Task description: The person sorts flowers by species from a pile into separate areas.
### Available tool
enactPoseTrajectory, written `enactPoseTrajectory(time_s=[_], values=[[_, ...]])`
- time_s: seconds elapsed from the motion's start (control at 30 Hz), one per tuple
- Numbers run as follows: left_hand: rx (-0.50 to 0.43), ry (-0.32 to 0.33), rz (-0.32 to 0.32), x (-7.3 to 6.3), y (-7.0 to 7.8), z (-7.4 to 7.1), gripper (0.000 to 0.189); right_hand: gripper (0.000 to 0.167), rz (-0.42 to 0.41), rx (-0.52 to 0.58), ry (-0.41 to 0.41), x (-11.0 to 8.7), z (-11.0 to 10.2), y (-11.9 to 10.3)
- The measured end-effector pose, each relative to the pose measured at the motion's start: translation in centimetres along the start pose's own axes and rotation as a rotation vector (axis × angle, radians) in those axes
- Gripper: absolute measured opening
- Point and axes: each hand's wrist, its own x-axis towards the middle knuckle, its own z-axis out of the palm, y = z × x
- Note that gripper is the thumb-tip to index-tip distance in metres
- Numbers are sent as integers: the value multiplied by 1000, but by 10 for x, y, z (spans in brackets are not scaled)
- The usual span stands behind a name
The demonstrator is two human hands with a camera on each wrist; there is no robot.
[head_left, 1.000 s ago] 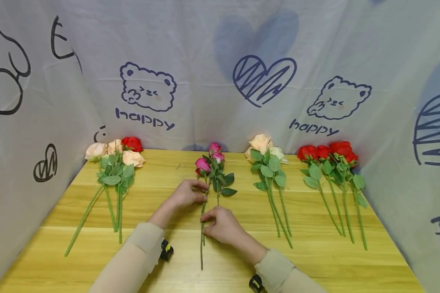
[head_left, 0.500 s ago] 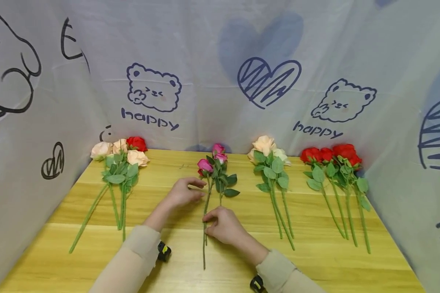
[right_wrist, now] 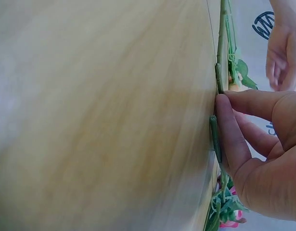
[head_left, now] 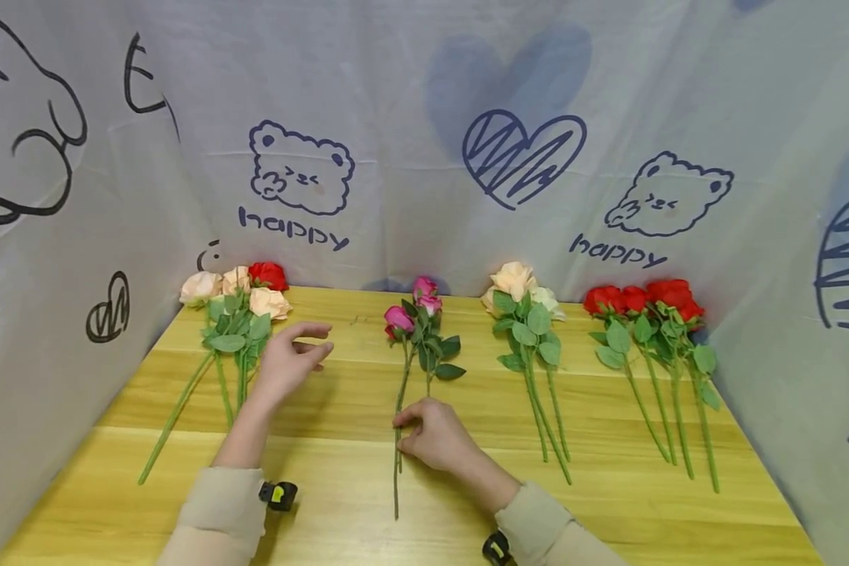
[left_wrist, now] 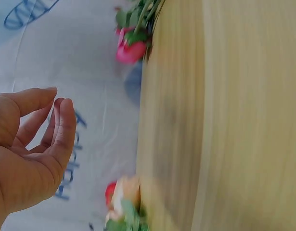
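Observation:
At the middle of the table lie several pink roses [head_left: 399, 321] with dark green leaves, heads toward the back cloth. My right hand [head_left: 435, 436] pinches a rose stem low down between thumb and forefinger, and in the right wrist view the stem [right_wrist: 219, 77] shows at the fingertips. A second stem end [right_wrist: 213, 130] runs alongside the fingers. My left hand [head_left: 293, 362] hovers over the table between the pink roses and the left bunch, holding nothing. Its fingers bend loosely, thumb near the fingertips, in the left wrist view.
Peach roses [head_left: 270, 303] with one red rose [head_left: 267, 275] lie at the left, partly behind my left forearm. Right of centre are peach and cream roses [head_left: 513, 281]; red roses [head_left: 672, 299] lie farther right. A printed cloth [head_left: 396, 157] encloses the wooden table [head_left: 354, 503].
My left hand has let go of the pink rose stems and moved left toward the peach bunch. The right hand keeps its pinch in the same place. The head view has shifted slightly.

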Motion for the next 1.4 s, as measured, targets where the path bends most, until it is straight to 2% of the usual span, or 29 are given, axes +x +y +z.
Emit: enactPoseTrajectory(time_s=[0.27, 0.37, 0.5, 0.63, 0.8, 1.0, 1.2, 1.4], values=[[79, 84, -5, -13, -13, -53, 36, 24, 19, 18, 0, -1, -2, -1], [147, 103, -31, -17, -22, -72, 38, 24, 16, 15, 0, 0, -3, -1], [296, 114, -61, -21, -39, -99, 39, 24, 7, 4, 3, 0, -3, -1], [393, 81, -72, -22, -60, -126, 41, 23, 1, -3, 2, 0, -3, -2], [435, -10, -80, -25, -81, -151, 39, 23, 6, -9, 1, 0, -3, -2], [476, -90, -110, -27, -94, -166, 40, 23, 14, -5, -2, 0, -2, -3], [489, -96, -146, -29, -99, -166, 36, 24, 11, 3, 0, 0, -1, -3], [365, -92, -211, -30, -98, -164, 35, 24, -1, 0, 3, 0, -1, -1]])
